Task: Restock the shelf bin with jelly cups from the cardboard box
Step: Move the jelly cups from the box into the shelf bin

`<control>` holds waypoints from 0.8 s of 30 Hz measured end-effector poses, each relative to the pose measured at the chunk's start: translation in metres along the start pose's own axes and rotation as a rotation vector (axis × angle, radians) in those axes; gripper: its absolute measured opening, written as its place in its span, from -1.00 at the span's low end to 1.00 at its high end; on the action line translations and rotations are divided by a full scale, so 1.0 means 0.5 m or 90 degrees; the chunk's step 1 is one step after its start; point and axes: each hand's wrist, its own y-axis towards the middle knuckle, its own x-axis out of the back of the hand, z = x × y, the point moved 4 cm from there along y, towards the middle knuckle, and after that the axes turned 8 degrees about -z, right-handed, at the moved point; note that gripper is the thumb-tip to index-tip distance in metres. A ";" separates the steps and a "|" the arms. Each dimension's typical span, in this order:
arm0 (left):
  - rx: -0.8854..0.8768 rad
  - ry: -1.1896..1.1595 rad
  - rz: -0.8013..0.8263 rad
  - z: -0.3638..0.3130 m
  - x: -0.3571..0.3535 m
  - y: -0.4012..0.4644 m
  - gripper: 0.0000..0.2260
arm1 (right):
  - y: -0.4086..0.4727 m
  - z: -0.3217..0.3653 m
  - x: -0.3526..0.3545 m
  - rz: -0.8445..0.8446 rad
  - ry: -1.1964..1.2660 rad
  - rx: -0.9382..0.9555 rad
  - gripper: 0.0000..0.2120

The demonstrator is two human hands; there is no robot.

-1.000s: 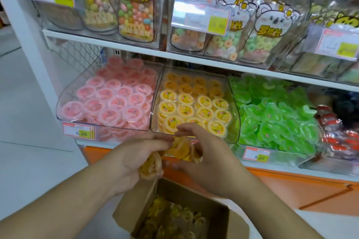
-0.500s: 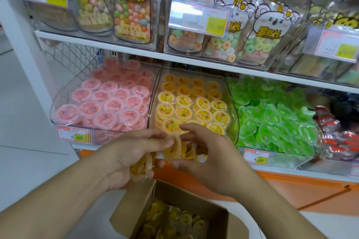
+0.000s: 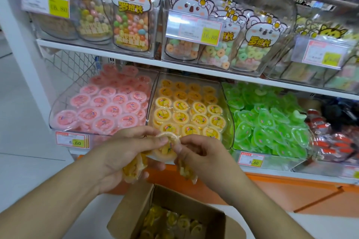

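Your left hand (image 3: 124, 153) and right hand (image 3: 202, 158) pinch one yellow jelly cup (image 3: 166, 149) between their fingertips, lid facing you, each palm curled round more cups. It hangs just before the front edge of the yellow bin (image 3: 228, 122), above the cardboard box (image 3: 204, 213). The bin lies straight ahead and slightly up; both hands are equally near.

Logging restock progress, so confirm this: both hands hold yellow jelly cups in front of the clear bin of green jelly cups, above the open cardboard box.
Wrong bin. The head view shows the left hand and right hand holding yellow round jelly cups in front of the clear plastic bin of yellow cups, not the green one. The brown cardboard box is open below them.
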 end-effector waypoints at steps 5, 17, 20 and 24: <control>-0.012 -0.014 -0.052 -0.004 0.003 0.010 -0.71 | 0.000 -0.035 -0.007 -0.010 0.222 -0.355 -0.60; -0.019 -0.035 -0.098 0.001 0.012 0.036 -0.66 | 0.025 -0.040 0.003 -0.022 0.092 -0.099 -0.74; -0.018 -0.013 -0.106 0.000 0.049 0.035 -0.73 | 0.015 -0.059 0.007 0.007 -0.005 -0.081 -0.83; 0.017 0.041 -0.086 0.039 0.072 0.012 -0.79 | -0.008 -0.091 -0.029 0.060 -0.076 -0.129 -0.85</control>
